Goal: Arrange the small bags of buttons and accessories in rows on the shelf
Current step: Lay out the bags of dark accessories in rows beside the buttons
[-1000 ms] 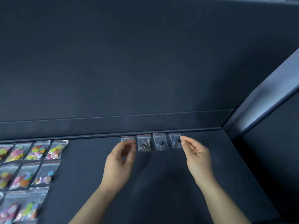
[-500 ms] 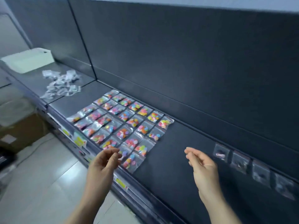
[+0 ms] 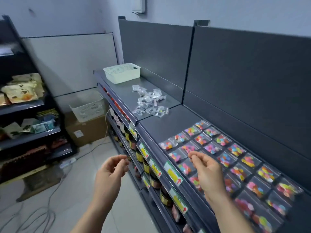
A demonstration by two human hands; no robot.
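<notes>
L hand: fingers loosely curled, thumb near index tip, nothing in them; it hovers over the floor, just left of the shelf front. R hand: fingers also loosely curled & empty, above the near-left corner of the grid of small clear zip bags w/ multicoloured buttons. Those bags lie flat in neat rows on the dark grey metal shelf, running off to the right. Farther along, a loose pile of small clear bags w/ dark accessories sits unsorted, spilling over the seam betw. two shelf sections. Beyond it, at the far end, a white perforated plastic basket. Yellow price labels line the shelf edge; dark jars stand on the level below.
</notes>
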